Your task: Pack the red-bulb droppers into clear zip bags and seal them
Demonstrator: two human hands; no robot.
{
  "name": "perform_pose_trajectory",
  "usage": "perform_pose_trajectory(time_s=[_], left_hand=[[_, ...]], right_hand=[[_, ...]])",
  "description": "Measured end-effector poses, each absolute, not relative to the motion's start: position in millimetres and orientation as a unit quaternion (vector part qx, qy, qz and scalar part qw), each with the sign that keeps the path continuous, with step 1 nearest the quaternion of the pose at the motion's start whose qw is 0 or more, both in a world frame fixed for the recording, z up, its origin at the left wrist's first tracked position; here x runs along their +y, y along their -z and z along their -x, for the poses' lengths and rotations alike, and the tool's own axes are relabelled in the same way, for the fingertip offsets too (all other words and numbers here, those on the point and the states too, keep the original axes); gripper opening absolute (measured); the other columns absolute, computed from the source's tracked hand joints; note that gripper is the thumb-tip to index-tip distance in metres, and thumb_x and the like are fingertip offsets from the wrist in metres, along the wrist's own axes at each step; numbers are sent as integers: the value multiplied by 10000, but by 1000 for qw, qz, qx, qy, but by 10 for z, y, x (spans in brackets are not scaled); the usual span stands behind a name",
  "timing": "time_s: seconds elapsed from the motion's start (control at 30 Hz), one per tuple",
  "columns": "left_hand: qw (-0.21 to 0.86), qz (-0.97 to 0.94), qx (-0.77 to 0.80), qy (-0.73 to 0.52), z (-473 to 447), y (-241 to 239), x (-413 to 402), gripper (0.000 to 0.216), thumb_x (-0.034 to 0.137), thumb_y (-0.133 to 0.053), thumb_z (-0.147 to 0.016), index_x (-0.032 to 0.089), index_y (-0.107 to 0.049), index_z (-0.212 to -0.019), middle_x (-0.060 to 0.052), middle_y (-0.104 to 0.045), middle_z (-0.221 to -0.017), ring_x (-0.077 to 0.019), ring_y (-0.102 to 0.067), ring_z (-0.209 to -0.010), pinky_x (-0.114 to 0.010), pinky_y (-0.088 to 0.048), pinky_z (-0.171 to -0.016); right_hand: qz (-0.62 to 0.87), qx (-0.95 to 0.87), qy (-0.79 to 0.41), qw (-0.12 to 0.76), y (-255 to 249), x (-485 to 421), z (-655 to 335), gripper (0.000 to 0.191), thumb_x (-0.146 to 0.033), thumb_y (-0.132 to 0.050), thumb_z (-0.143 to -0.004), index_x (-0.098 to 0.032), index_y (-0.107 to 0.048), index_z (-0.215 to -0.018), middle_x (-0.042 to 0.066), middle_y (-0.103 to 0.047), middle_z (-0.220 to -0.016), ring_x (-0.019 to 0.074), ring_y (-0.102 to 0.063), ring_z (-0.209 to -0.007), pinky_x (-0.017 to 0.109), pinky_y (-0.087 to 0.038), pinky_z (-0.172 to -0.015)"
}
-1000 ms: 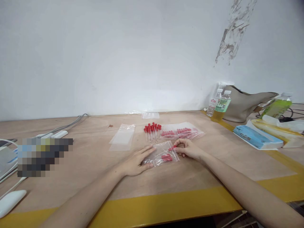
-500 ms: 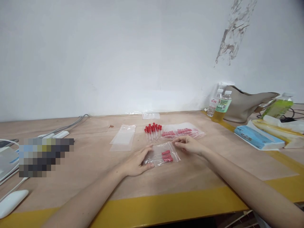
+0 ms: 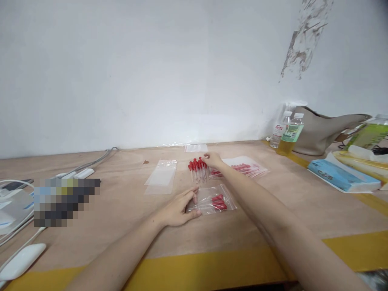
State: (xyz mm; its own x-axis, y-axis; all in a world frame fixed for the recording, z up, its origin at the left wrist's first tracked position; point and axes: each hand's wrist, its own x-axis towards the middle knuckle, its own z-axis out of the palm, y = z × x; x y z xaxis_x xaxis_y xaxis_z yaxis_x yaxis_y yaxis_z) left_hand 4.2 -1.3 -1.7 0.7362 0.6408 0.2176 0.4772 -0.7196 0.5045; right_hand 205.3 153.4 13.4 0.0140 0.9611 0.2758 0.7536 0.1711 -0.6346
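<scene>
A clear zip bag [image 3: 207, 204] lies flat on the table with several red-bulbed glass droppers inside, bulbs to the right. Around its left end is my left hand [image 3: 178, 208], thumb at the near edge and curled fingers at the far edge, holding it down. Beyond the bag, several loose droppers [image 3: 195, 169] lie side by side, red bulbs away from me. My right hand [image 3: 214, 160] reaches over to the right side of this group, fingers closed in a pinch at a red bulb; the fingertips are partly hidden.
Filled dropper bags [image 3: 248, 167] are stacked right of the loose droppers. Flat clear bags [image 3: 162, 176] lie to the left, another bag [image 3: 196, 148] by the wall. Bottles [image 3: 289, 135] and a tissue pack [image 3: 342, 176] stand right. Cables and a white mouse [image 3: 26, 260] are left.
My right hand has moved from the bag's right edge away from me to the loose droppers and closed at a bulb. My left hand stays at the bag, its fingers more curled.
</scene>
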Motion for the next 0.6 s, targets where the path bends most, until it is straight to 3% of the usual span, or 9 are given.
perform_pose_trajectory(time_s=[0.13, 0.23, 0.43, 0.6], left_hand=[[212, -908, 313, -181, -40, 0, -25, 207, 392, -431, -857, 199, -483, -908, -93, -321, -1375, -202, -296, -1263, -353, -311, -989], [202, -916, 298, -178, -38, 10, -20, 296, 394, -471, -838, 209, -482, -1068, -83, -352, -1358, -200, -343, -1235, -360, -309, -997], [179, -928, 282, -165, -43, 22, 4, 446, 405, -467, -840, 211, -431, -1240, -70, -428, -1309, -196, -359, -1224, -355, -289, -1020], [165, -933, 280, -155, -42, 20, 13, 465, 418, -449, -848, 224, -410, -1268, -56, -417, -1320, -194, -348, -1232, -368, -279, -1029]], right_hand=[[651, -658, -178, 334, -59, 1677, -1886, 222, -284, -578, -697, -97, -661, -782, 128, -667, -813, 204, -607, -791, 247, -427, -703], [655, -639, -207, 347, -36, 1710, -1808, 134, -228, -573, -673, -120, -650, -655, 89, -657, -660, 177, -606, -660, 230, -426, -614], [636, -595, -233, 432, -193, 1591, -1848, 149, -208, -531, -686, -129, -608, -787, 63, -651, -750, 138, -589, -649, 204, -418, -558], [584, -577, -263, 506, -322, 1136, -2291, 204, -249, -447, -775, -158, -463, -957, 12, -616, -712, 66, -504, -448, 175, -388, -422]])
